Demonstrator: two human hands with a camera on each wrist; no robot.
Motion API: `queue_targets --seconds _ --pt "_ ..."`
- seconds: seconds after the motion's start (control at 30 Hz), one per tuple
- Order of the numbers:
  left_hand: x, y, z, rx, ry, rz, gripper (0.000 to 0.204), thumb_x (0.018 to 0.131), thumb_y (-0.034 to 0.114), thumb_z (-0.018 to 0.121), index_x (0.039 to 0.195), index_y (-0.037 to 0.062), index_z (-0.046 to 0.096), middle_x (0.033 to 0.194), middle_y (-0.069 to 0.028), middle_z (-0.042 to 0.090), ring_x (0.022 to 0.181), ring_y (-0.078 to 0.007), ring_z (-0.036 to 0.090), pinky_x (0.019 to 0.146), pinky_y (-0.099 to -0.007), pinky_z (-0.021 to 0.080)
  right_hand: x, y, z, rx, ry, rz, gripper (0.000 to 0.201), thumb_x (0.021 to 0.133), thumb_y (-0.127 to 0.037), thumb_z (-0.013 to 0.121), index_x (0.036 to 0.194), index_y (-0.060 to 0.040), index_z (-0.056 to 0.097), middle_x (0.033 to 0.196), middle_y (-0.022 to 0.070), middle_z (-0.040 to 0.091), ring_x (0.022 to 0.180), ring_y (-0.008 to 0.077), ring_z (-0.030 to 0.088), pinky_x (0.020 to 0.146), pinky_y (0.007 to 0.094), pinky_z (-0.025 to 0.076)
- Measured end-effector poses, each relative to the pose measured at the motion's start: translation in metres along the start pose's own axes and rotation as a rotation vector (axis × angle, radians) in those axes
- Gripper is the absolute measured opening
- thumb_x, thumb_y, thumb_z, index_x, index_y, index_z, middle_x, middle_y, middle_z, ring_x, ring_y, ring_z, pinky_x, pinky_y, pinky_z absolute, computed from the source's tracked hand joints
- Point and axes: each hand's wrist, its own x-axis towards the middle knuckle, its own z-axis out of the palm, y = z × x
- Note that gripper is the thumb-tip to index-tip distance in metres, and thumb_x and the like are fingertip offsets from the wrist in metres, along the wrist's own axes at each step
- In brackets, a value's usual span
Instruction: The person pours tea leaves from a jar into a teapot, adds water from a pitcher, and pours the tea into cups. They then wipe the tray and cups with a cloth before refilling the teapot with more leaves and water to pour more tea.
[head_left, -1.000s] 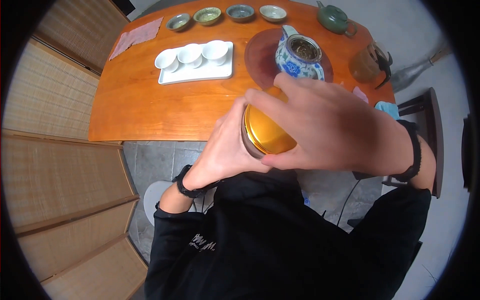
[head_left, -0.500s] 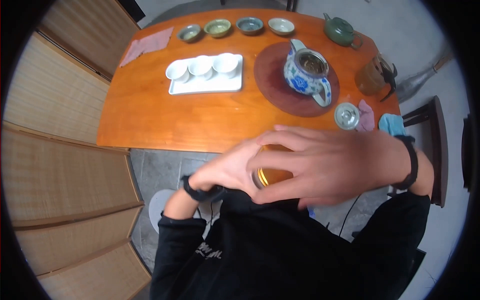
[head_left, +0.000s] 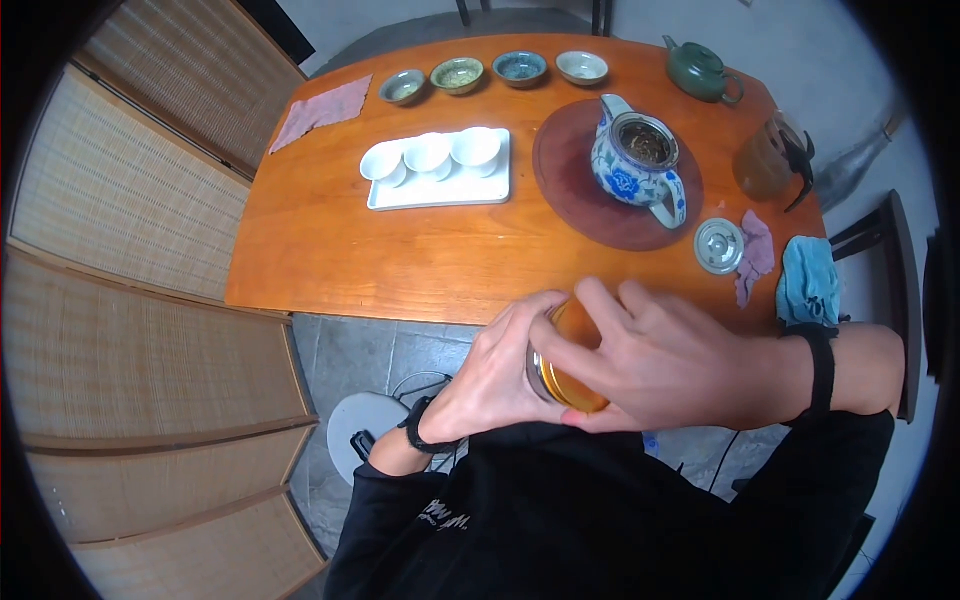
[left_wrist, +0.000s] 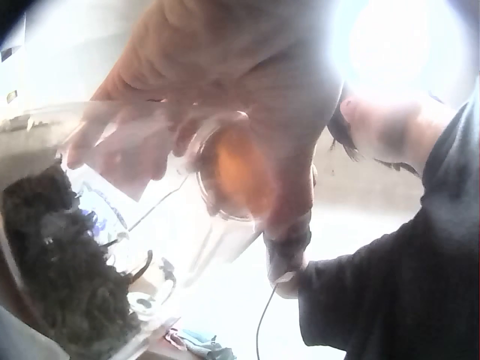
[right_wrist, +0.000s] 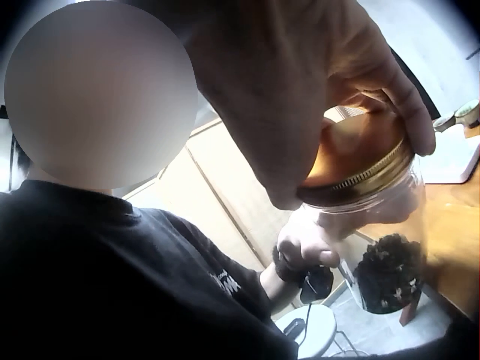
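Note:
In front of the person's body, both hands hold a clear jar (right_wrist: 349, 259) with a ribbed gold screw lid (right_wrist: 360, 165). Dark dried leaves, like loose tea, lie inside its lower end. The left hand (head_left: 490, 370) wraps around the jar's body just below the lid. From the other side, the right hand (head_left: 680, 365) grips the lid, fingers and thumb around its rim. The lid sits on the jar's mouth. Beyond the hands, a blue-and-white teapot (head_left: 622, 180) stands uncovered on a round dark red mat (head_left: 570, 205), with dark leaves showing inside.
Three white cups stand on a white tray (head_left: 440, 195). Several small bowls (head_left: 457, 76) line the far side, with a green teapot (head_left: 697, 72) at right. A pot lid (head_left: 719, 246), pink cloth (head_left: 757, 255), blue cloth (head_left: 808, 280) and brownish pitcher (head_left: 765, 160) lie along the right side.
The head view has shifted, and the hands with the jar have come off the teapot's outline, nearer the body. The right hand's fingers have shifted around the gold lid; the left hand keeps its hold.

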Motion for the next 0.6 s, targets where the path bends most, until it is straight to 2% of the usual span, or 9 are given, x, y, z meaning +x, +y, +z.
queue_targets --seconds 0.07,0.1,0.17,0.2,0.23,0.3,0.33,0.47,0.6 --pt "-0.005 -0.003 -0.003 -0.148 -0.154 -0.099 0.096 0.055 0.028 0.090 0.133 0.0012 0.040 0.126 -0.0203 0.054 0.119 -0.0372 0.053 0.099 -0.0420 0.044 -0.004 0.000 0.001 -0.173 0.149 -0.201 0.054 0.077 -0.037 0.071 0.125 -0.0199 0.051 0.099 0.0131 0.051 0.069 0.0214 0.053 0.058 0.0243 0.045" --pt "-0.006 -0.005 -0.005 -0.222 -0.229 -0.144 0.096 0.056 0.028 0.089 0.134 0.0013 0.040 0.127 -0.0202 0.054 0.120 -0.0365 0.052 0.100 -0.0417 0.044 -0.007 -0.001 -0.001 -0.192 0.188 -0.215 0.046 0.079 -0.034 0.066 0.120 -0.0192 0.052 0.099 0.0121 0.052 0.072 0.0207 0.053 0.059 0.0251 0.044" --pt "-0.008 -0.011 -0.003 -0.469 -0.181 -0.163 0.097 0.055 0.024 0.089 0.135 0.0010 0.039 0.130 -0.0177 0.053 0.122 -0.0310 0.051 0.102 -0.0402 0.042 -0.013 -0.008 -0.010 -0.210 0.255 -0.237 0.030 0.083 -0.026 0.057 0.111 -0.0178 0.054 0.101 0.0102 0.054 0.077 0.0195 0.053 0.060 0.0265 0.044" --pt "-0.009 -0.014 -0.003 -0.593 -0.157 -0.177 0.098 0.054 0.022 0.089 0.135 0.0009 0.038 0.131 -0.0164 0.052 0.123 -0.0283 0.051 0.103 -0.0395 0.041 -0.018 -0.003 -0.022 -0.171 0.095 -0.201 0.057 0.072 -0.035 0.073 0.125 -0.0288 0.053 0.111 0.0125 0.053 0.077 0.0232 0.054 0.063 0.0264 0.045" --pt "-0.011 -0.016 -0.004 -0.714 -0.134 -0.193 0.099 0.053 0.020 0.089 0.136 0.0008 0.037 0.133 -0.0152 0.051 0.124 -0.0256 0.050 0.105 -0.0388 0.040 -0.019 0.003 -0.022 -0.085 0.083 -0.167 0.059 0.071 -0.035 0.074 0.125 -0.0284 0.053 0.114 0.0136 0.053 0.079 0.0239 0.055 0.064 0.0278 0.046" --pt "-0.008 -0.013 -0.012 -0.569 -0.132 -0.124 0.103 0.051 0.013 0.091 0.136 0.0004 0.035 0.132 -0.0139 0.050 0.124 -0.0229 0.049 0.106 -0.0385 0.039 -0.021 0.014 -0.024 0.078 0.065 -0.102 0.063 0.068 -0.035 0.077 0.126 -0.0278 0.053 0.118 0.0158 0.052 0.084 0.0254 0.056 0.068 0.0305 0.048" --pt "-0.005 -0.013 -0.013 -0.567 -0.110 -0.102 0.103 0.051 0.012 0.091 0.137 0.0004 0.035 0.131 -0.0140 0.050 0.124 -0.0231 0.049 0.107 -0.0386 0.039 -0.024 0.017 -0.027 0.196 0.047 -0.059 0.072 0.064 -0.033 0.082 0.128 -0.0236 0.051 0.129 0.0212 0.046 0.099 0.0310 0.056 0.079 0.0371 0.051" --pt "0.012 -0.015 -0.027 -0.623 0.078 -0.078 0.105 0.052 0.015 0.092 0.138 0.0012 0.033 0.132 -0.0127 0.046 0.125 -0.0232 0.047 0.105 -0.0407 0.041 -0.051 0.034 -0.005 0.444 0.189 0.168 0.087 0.066 -0.032 0.086 0.136 -0.0172 0.038 0.143 0.0225 0.030 0.126 0.0395 0.043 0.100 0.0445 0.043" --pt "0.066 0.000 -0.074 -0.268 0.175 0.177 0.101 0.054 0.024 0.091 0.136 0.0015 0.036 0.125 -0.0133 0.051 0.117 -0.0226 0.052 0.101 -0.0386 0.044 -0.089 0.049 0.074 0.637 0.670 0.354 0.085 0.072 -0.028 0.083 0.139 -0.0123 0.032 0.143 0.0200 0.033 0.125 0.0334 0.044 0.105 0.0425 0.038"
